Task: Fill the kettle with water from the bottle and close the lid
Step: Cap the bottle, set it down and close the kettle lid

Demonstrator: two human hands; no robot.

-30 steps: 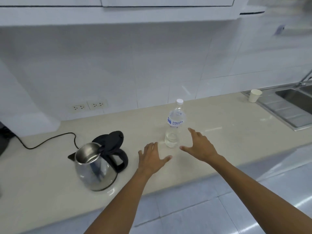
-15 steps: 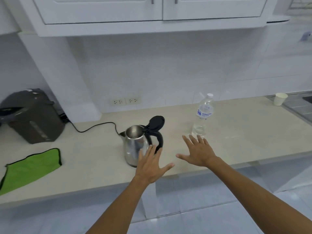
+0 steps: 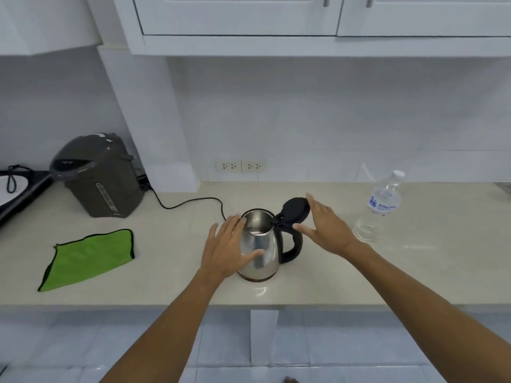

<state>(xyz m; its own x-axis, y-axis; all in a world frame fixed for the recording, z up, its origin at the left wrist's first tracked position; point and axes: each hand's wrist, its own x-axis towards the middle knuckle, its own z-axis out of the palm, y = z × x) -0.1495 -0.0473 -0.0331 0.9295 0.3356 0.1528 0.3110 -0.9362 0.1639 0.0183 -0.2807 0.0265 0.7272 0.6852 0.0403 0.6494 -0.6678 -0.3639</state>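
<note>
A steel kettle [image 3: 261, 244] with a black handle stands on the beige counter [image 3: 177, 283], mouth open. Its black lid [image 3: 294, 210] is tipped up and back over the handle. My left hand [image 3: 226, 246] is spread against the kettle's left side, thumb across the steel wall. My right hand [image 3: 326, 228] hovers open just right of the lid, fingertips at the lid's edge and thumb near the hinge. A clear capped plastic water bottle [image 3: 380, 207] stands upright to the right of my right hand, with a little water in its base.
A green cloth [image 3: 88, 257] lies flat at the left. A dark grey water boiler [image 3: 98, 175] stands at the back left, its black cord running toward the kettle. Wall sockets [image 3: 240, 166] sit behind; white cabinets hang above. A tiled floor lies below the counter's edge.
My view swung left, so the kettle is now central and the bottle at the right. Both hands moved from the counter near the bottle to the kettle, left on its side, right at the lid.
</note>
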